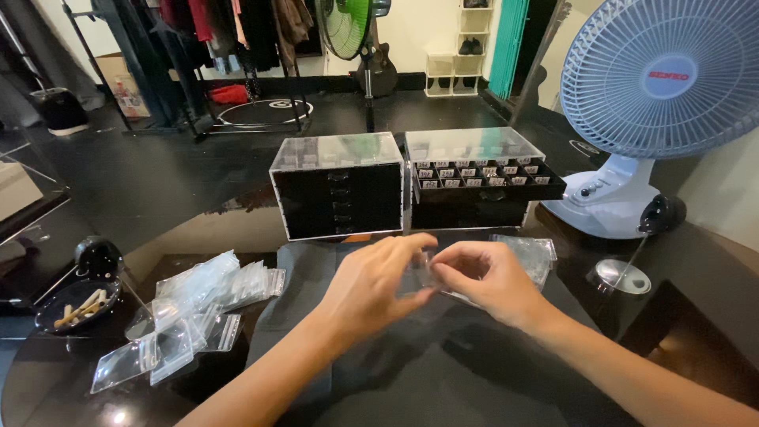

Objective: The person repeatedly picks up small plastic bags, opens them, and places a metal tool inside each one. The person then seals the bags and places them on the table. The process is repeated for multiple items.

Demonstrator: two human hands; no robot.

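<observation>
Dark glossy table (490, 379) spreads under me, reflective, running back to a black floor. Far right on it: a pale blue desk fan (660, 87) on a white base, grille facing me. A green fan (348, 28) and a clothes rack (213, 47) stand well behind.

Centre back of the table, two clear-topped black drawer boxes sit side by side, touching or nearly so. Left drawer box (338, 186): all drawers shut. Right drawer box (474, 178): top drawer pulled out, showing rows of small compartments with white tags.

Left of my arms, a loose heap of small clear zip bags (190, 316), overlapping. Further left, a round black dish (77, 304) holding pale sticks. Just beyond my right hand lies a smaller stack of clear bags (534, 257).

My hands meet in front of the boxes, above the table. Left hand (375, 285): fingers curled, thumb and fingertips pinching one clear bag (425, 277). Right hand (486, 281): also closed in a pinch on the same bag's other edge. The bag sits between both hands, mostly hidden by fingers; its contents I cannot tell.
</observation>
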